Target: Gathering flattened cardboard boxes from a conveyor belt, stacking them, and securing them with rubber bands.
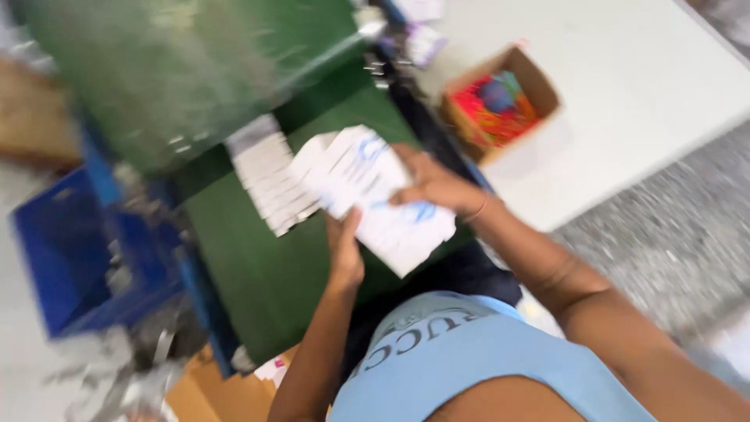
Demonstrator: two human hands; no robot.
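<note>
Both hands hold a stack of white sheets with blue marks (375, 195) over a green table (258, 266). The left hand (344, 252) grips its bottom edge, fingers curled. The right hand (433, 184) presses on top. Beyond the right hand, a cardboard box (539, 82) holds bright, colourful bits. Left of the left hand sits a blue bin (66, 258).

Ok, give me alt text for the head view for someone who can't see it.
Both hands, left hand and right hand, hold a stack of white printed sheets over a green work surface. A cardboard box of colourful items sits on a white table.
</note>
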